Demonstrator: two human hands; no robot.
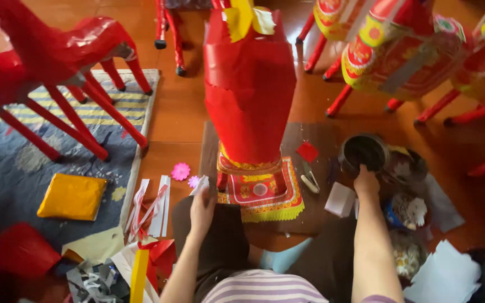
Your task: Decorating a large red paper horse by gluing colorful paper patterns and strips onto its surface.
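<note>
Left hand (202, 209) pinches a small white paper scrap (200, 186) beside the red paper horse body (249, 90), frame centre (ready to stick on). Right hand (366, 180) dips into dark glue pot (364, 151), centre-right; grip state hidden.

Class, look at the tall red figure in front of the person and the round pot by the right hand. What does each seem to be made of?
Red figure: probably glossy paper over a frame; torn, overlapping edges and sheen show. Round pot: looks like dull grey metal with a dark inside, though plastic is possible.
</note>
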